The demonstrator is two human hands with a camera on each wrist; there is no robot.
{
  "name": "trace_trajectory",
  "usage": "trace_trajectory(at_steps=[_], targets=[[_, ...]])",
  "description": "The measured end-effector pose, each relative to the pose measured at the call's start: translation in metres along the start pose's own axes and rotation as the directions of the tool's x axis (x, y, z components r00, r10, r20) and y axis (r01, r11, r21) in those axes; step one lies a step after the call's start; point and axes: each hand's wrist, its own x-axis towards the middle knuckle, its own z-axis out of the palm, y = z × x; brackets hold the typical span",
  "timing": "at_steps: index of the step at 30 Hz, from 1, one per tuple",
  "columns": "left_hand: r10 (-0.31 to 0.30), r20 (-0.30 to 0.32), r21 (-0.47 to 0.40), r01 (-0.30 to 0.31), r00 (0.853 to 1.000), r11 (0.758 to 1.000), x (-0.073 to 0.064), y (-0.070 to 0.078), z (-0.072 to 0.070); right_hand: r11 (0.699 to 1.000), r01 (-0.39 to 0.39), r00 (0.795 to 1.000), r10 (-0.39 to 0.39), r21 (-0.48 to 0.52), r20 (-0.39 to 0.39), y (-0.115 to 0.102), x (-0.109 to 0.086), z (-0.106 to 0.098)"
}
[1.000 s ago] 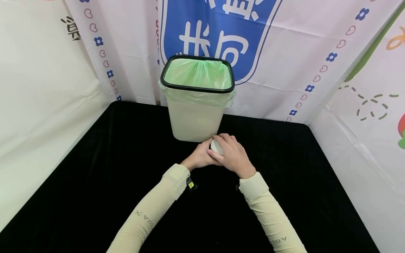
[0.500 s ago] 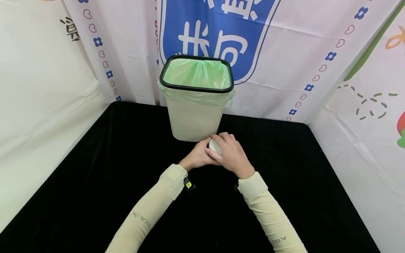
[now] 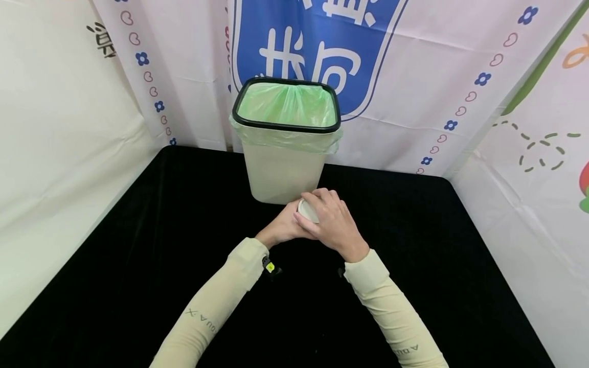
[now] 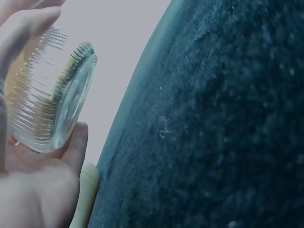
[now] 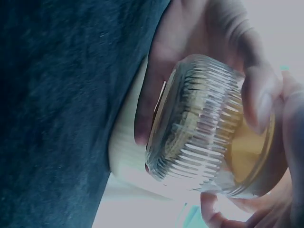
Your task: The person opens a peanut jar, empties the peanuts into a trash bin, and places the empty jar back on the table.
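Note:
Both hands are on a clear ribbed glass jar (image 5: 204, 128) with something yellowish inside, just in front of the bin. Its pale round lid (image 3: 308, 210) faces up toward the head camera. My left hand (image 3: 285, 225) holds the jar from the left side, fingers around its lower body. From the right, my right hand (image 3: 332, 221) grips the lid end, thumb at the near edge and fingers across the far edge. The left wrist view shows the jar tilted, its thick glass base turned to the right and held off the dark cloth.
A pale waste bin (image 3: 285, 174) with a black rim and a green plastic liner stands upright behind the hands. Black cloth (image 3: 184, 214) covers the table. Printed white curtains (image 3: 405, 87) close off the back and both sides.
Both hands have shifted slightly to the left together with the jar. The grip looks much the same, and the bin has stayed in place.

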Motion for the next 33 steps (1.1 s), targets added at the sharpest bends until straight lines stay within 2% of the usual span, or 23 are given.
trace_trajectory(at_steps=[14, 21, 33], targets=[[0.065, 0.005, -0.061, -0.064, 0.998, 0.996, -0.013, 0.015, 0.001, 1.0, 0.021, 0.999, -0.02, 0.017, -0.04, -0.015, 0.003, -0.008], [0.07, 0.003, -0.032, -0.07, 0.998, 0.997, -0.022, 0.024, -0.001, 0.997, 0.071, 0.994, -0.069, 0.017, -0.087, -0.022, 0.003, -0.013], [0.1, 0.06, -0.005, -0.1, 0.993, 0.995, -0.036, 0.038, -0.011, 0.993, 0.106, 0.989, -0.099, 0.06, -0.112, -0.038, 0.003, -0.025]])
